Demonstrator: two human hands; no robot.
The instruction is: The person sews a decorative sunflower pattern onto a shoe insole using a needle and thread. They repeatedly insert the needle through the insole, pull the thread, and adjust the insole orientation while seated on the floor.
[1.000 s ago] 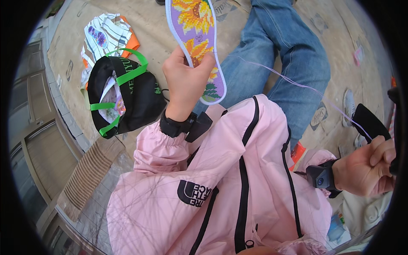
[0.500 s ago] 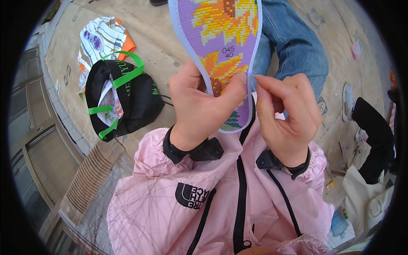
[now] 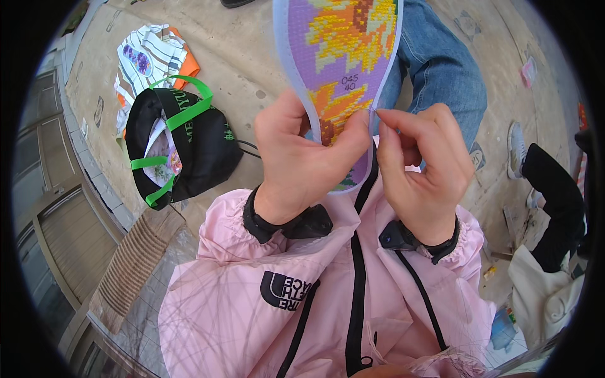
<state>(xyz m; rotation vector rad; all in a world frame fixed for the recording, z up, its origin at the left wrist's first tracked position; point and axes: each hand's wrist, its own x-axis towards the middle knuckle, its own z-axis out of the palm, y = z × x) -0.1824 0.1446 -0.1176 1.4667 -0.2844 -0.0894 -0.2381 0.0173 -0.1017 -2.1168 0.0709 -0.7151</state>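
In front of the pink jacket, the flowered insole runs lengthwise away from the body, heel nearest, wider part pointing outward. The left hand grasps it, thumb on top. The right hand bends thumb and forefinger close together at its right edge; whether they pinch anything, I cannot tell.

You're holding insole before you in left hand; right hand meeting its right edge. Your jeans extending beyond. Leftward, bag sitting, cloth lying behind it. Far right, another person's shoe resting.
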